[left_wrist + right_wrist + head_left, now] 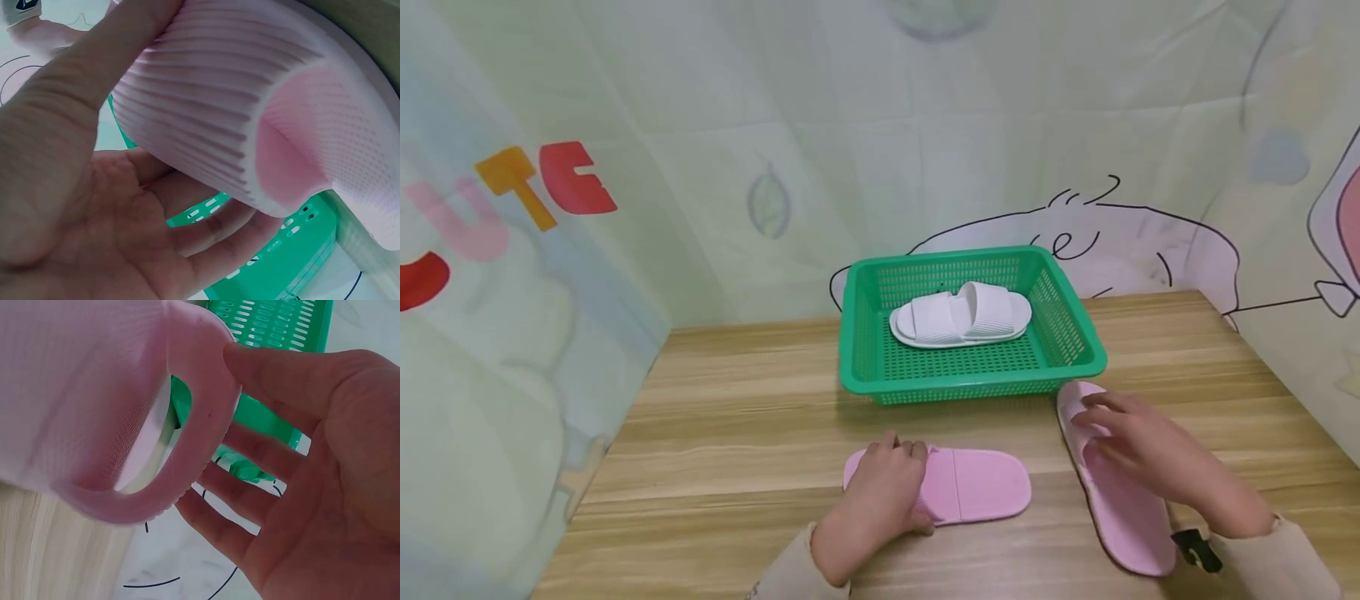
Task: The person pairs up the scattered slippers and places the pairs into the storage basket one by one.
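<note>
Two pink slippers lie sole down on the wooden table. Crosswise at the front is the first pink slipper; my left hand grips its ribbed strap, thumb on the near side and fingers on the far side. To the right, the second pink slipper points away at a slant, its toe end beside the green basket. My right hand is over its strap, with the thumb touching the strap's edge and the fingers extended along its outer side.
A green plastic basket stands toward the back of the wooden table. White slippers lie inside it, with two straps showing. A printed curtain hangs behind the table and along both sides.
</note>
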`<control>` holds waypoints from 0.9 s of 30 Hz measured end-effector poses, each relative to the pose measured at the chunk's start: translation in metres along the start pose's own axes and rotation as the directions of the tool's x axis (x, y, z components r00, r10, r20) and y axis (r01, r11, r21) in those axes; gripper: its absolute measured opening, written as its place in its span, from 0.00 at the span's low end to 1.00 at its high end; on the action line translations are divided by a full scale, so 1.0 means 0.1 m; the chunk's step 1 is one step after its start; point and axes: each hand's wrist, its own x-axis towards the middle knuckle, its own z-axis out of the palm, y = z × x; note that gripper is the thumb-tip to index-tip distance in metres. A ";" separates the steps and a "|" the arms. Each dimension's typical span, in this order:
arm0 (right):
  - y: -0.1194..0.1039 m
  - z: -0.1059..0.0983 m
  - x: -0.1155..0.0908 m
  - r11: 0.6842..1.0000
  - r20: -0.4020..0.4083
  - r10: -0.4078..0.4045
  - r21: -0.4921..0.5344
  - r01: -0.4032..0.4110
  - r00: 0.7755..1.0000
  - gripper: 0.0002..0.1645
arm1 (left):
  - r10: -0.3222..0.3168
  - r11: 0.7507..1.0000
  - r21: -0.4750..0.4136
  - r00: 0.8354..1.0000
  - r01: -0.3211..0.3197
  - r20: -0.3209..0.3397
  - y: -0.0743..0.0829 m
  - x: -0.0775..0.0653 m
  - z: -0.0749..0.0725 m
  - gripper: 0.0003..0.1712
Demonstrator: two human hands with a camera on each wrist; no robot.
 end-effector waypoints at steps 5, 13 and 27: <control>-0.02 -0.05 0.00 0.991 0.059 0.129 -0.053 -0.126 0.990 0.15 | 0.001 1.000 -0.003 1.000 -0.001 0.003 0.00 0.00 0.00 0.49; 0.01 -0.09 -0.04 0.982 0.100 0.181 -0.074 -0.174 0.978 0.18 | -0.002 1.000 -0.004 1.000 0.002 0.012 0.00 0.00 -0.01 0.49; 0.11 -0.20 -0.31 0.985 0.301 0.158 0.014 -0.170 0.940 0.61 | 0.004 1.000 0.012 1.000 -0.004 -0.024 -0.02 -0.02 0.01 0.51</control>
